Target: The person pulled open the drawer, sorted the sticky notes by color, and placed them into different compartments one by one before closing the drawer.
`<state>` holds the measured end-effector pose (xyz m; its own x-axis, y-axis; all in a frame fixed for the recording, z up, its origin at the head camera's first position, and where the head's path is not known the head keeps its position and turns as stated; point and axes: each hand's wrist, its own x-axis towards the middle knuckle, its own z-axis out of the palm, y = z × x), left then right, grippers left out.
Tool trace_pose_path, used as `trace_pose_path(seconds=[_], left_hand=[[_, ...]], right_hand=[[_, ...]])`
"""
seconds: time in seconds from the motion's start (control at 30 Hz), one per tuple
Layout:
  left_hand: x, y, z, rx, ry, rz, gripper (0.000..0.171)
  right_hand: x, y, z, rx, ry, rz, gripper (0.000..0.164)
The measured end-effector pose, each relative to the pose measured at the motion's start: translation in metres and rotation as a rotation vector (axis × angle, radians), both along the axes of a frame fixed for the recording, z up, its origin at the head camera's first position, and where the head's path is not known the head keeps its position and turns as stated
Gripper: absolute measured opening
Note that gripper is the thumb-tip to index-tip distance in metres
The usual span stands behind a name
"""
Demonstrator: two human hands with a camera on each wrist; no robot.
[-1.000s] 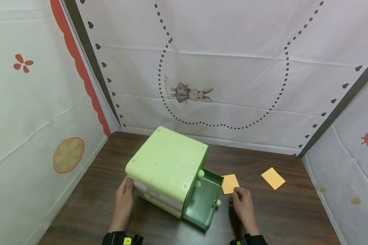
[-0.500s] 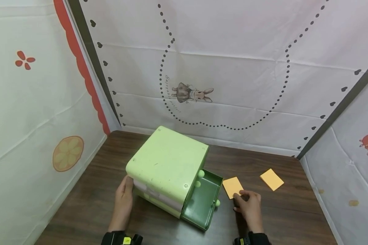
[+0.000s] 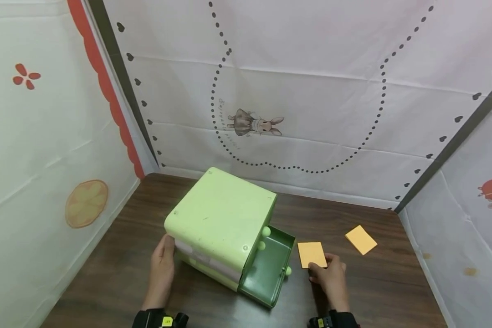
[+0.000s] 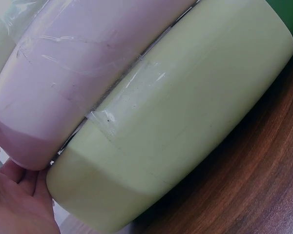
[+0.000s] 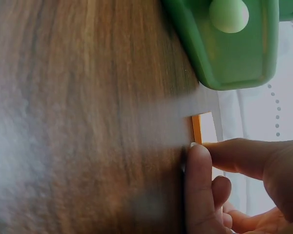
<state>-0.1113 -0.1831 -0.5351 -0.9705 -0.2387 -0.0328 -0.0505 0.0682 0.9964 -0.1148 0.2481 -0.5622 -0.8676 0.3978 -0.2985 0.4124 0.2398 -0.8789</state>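
Note:
A light green drawer cabinet [image 3: 221, 218] stands on the table, its bottom drawer [image 3: 268, 269] pulled out to the right. Nothing shows inside that dark green drawer. My left hand [image 3: 161, 269] grips the cabinet's rear left corner; in the left wrist view its fingers go out of sight behind the pink and green tiers [image 4: 151, 112]. Right of the drawer lies a yellow-orange sticky note pad [image 3: 310, 253]. With thumb and forefinger, my right hand [image 3: 331, 278] pinches the pad's near right part. The right wrist view shows the pad's thin edge [image 5: 197, 127] at the fingertips.
A second sticky note pad [image 3: 361, 239] lies farther right on the wooden table [image 3: 377, 291]. Round green knobs [image 3: 288, 271] stick out from the drawer fronts. White printed cloth walls [image 3: 311, 114] enclose the back and both sides.
The nearer pad has turned and slid a little toward me and right under my right hand, which has shifted from its corner to its right part. The left hand stays on the cabinet.

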Motion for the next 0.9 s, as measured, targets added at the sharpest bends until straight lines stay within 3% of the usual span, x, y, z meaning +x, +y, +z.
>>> trace_pose_path(seconds=[0.23,0.43,0.73,0.9], left_hand=[[0.001,-0.005,0.001,0.000,-0.022,-0.014,0.070],[-0.001,-0.004,0.000,0.003,-0.032,-0.012,0.069],[0.003,-0.004,-0.001,-0.018,-0.044,-0.009,0.069],[0.000,-0.004,0.000,-0.023,-0.059,-0.001,0.073]], right_hand=[[0.003,-0.009,-0.006,0.016,0.061,-0.066,0.054],[0.008,-0.009,-0.002,-0.020,0.089,-0.066,0.045],[0.015,-0.017,-0.006,0.103,0.092,-0.094,0.041],[0.015,-0.020,-0.006,0.054,0.131,-0.152,0.037]])
